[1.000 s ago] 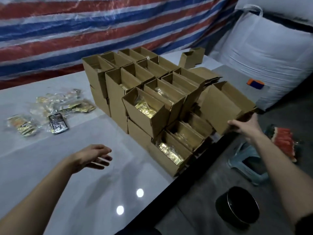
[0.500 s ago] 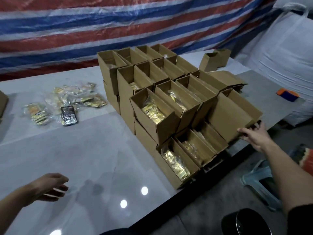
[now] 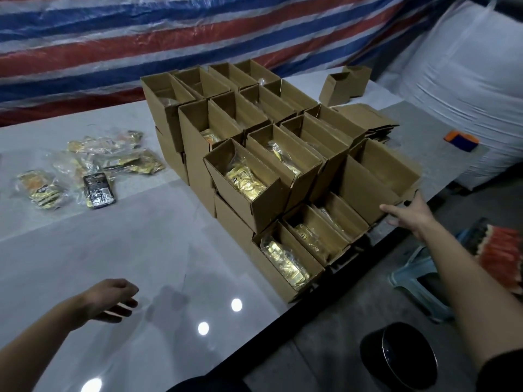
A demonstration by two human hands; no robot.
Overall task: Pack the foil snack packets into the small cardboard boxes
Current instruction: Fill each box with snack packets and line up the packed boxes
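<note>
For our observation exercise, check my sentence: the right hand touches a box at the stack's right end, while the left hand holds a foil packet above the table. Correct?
Not quite: the head view shows the left hand empty above the table; the right hand touches that box.

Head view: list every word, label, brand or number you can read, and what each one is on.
Gold foil packet in the near upper box: dark print, too blurred to read.
Black packet on the table: pale print, too small to read.
Loose packets beside it: markings blurred, unreadable.
Cardboard boxes: no print visible.
No text is legible.
</note>
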